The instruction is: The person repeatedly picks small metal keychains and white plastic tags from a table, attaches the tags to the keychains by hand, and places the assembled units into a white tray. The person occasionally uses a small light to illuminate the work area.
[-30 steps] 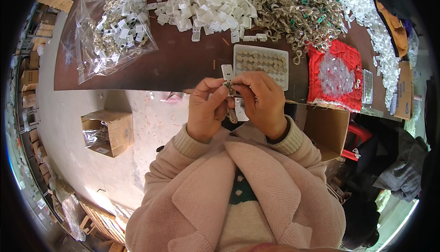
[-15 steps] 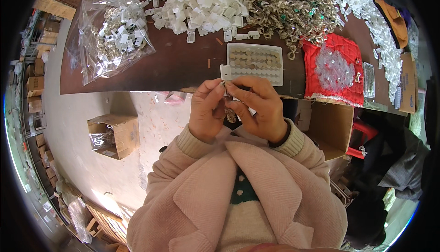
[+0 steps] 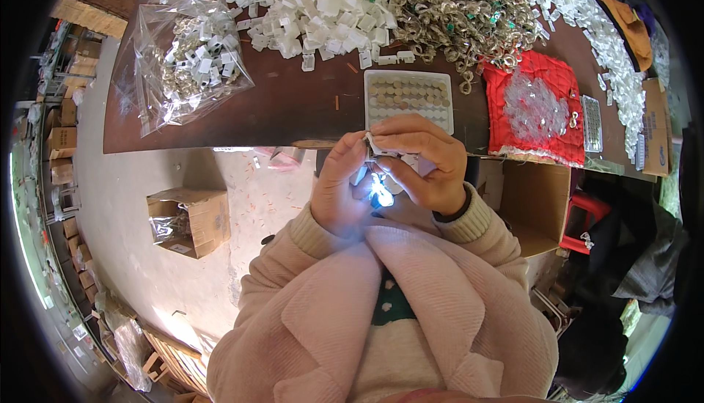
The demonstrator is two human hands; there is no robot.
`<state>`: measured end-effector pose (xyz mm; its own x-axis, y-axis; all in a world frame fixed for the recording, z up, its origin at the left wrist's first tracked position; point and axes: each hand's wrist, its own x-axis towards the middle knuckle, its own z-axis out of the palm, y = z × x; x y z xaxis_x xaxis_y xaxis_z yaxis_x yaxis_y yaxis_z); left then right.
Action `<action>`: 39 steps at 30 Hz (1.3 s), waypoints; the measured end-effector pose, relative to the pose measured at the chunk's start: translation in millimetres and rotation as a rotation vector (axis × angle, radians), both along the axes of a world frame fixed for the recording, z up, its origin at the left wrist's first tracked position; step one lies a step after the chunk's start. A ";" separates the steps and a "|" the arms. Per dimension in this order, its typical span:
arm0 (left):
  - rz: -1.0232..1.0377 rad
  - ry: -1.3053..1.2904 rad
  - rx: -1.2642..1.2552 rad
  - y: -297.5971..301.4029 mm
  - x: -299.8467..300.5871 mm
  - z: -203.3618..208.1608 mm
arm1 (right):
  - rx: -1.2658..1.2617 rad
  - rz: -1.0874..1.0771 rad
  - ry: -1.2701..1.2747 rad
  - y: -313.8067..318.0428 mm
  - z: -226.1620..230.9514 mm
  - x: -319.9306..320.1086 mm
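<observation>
My left hand (image 3: 339, 181) and my right hand (image 3: 429, 165) meet just in front of the table edge, fingers pinched together. Between them is an LED string light, its small white battery case (image 3: 369, 139) mostly hidden by the fingertips. Below the fingers hangs its coiled wire (image 3: 381, 192), glowing bright blue-white; the glare blurs its detail. Just beyond my right hand, a clear plastic tray (image 3: 408, 74) on the table holds rows of round coin cells (image 3: 411, 96).
White plastic cases (image 3: 315, 11) lie heaped at the back, beside a pile of coiled wire lights (image 3: 462, 18). A clear bag (image 3: 202, 62) of parts is left; a red cloth (image 3: 502, 121) with clear plastic bits is right. Cardboard boxes (image 3: 209, 220) (image 3: 535, 201) stand below the table.
The coil, unlit before, now glows. The white case that stood up from my fingertips is now mostly covered by my fingers. My right hand has closed further over it.
</observation>
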<state>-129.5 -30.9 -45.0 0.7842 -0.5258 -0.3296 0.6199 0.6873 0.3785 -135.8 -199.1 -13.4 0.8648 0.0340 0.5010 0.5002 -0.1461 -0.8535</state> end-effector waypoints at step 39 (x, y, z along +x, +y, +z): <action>0.062 -0.218 0.196 -35.6 -16.0 -12.1 | -0.021 -0.167 -0.156 -12.3 -21.5 -16.5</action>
